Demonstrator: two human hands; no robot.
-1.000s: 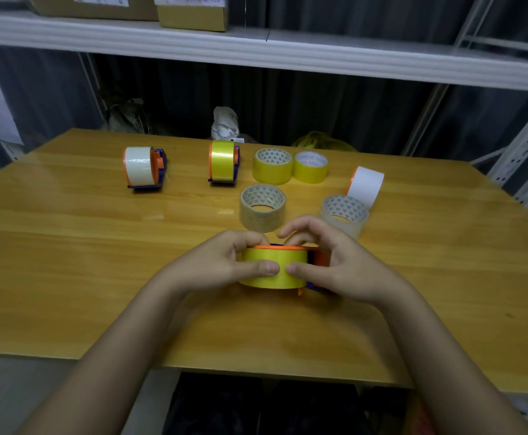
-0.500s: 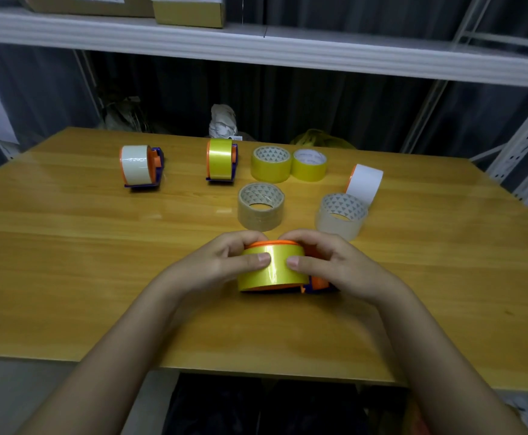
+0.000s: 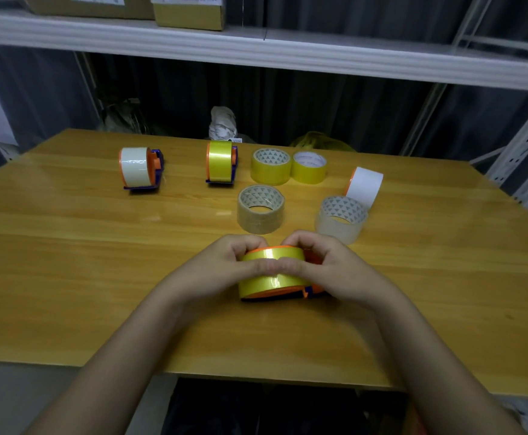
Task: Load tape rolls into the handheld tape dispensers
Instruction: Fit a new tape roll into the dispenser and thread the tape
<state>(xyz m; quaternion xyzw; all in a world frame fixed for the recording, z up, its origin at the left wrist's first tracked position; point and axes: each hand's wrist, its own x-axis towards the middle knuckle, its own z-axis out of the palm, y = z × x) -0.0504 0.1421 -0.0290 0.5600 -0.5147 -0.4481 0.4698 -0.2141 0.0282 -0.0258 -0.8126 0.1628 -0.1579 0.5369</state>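
Both hands curled round a yellow tape roll [image 3: 272, 271] seated in an orange-and-blue dispenser [image 3: 311, 290] near the counter [image 3: 68, 262] front edge; left hand [image 3: 222, 265] and right hand [image 3: 328, 271] thumbs meeting on the roll's face.

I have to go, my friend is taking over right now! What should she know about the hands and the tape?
Left hand and right hand both grip the yellow roll on its orange and blue dispenser, near the table's front edge.
Done: white-roll dispenser and yellow-roll dispenser stand loaded at the back.
Left: finish seating this roll. Loose rolls remain: two yellow, one beige, one clear, one white. No empty dispenser is visible.
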